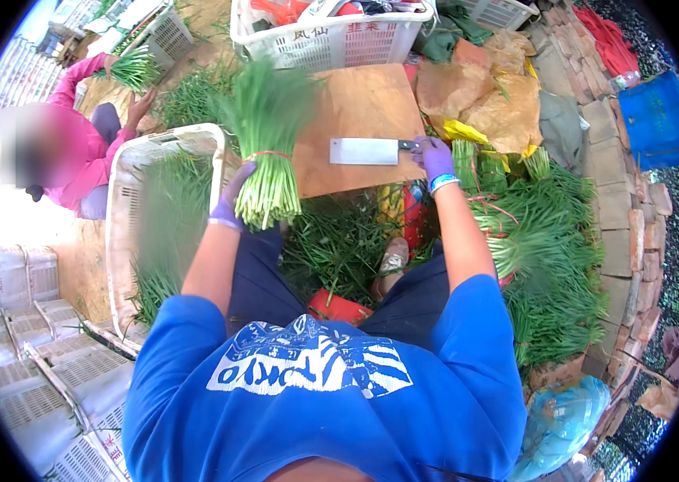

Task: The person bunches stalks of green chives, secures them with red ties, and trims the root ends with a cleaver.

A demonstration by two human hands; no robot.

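Note:
A thick bundle of green chives (269, 132), tied with a red band, stands upright in my left hand (233, 195), its pale cut ends pointing down toward me. The fingers of that purple glove wrap round its lower left side. My right hand (436, 158), also gloved in purple, is closed on the dark handle of a cleaver (365, 151). The broad blade lies over the wooden board (359, 100), pointing left. The leafy tops of the bundle are blurred and overlap the board's left edge.
Loose greens fill a white crate (118, 205) at left. Tied bundles of chives (544, 257) are heaped at right. Behind the board stands another white crate (331, 50). A co-worker in pink (66, 149) handles greens at far left. Trimmings (335, 241) cover the ground between my legs.

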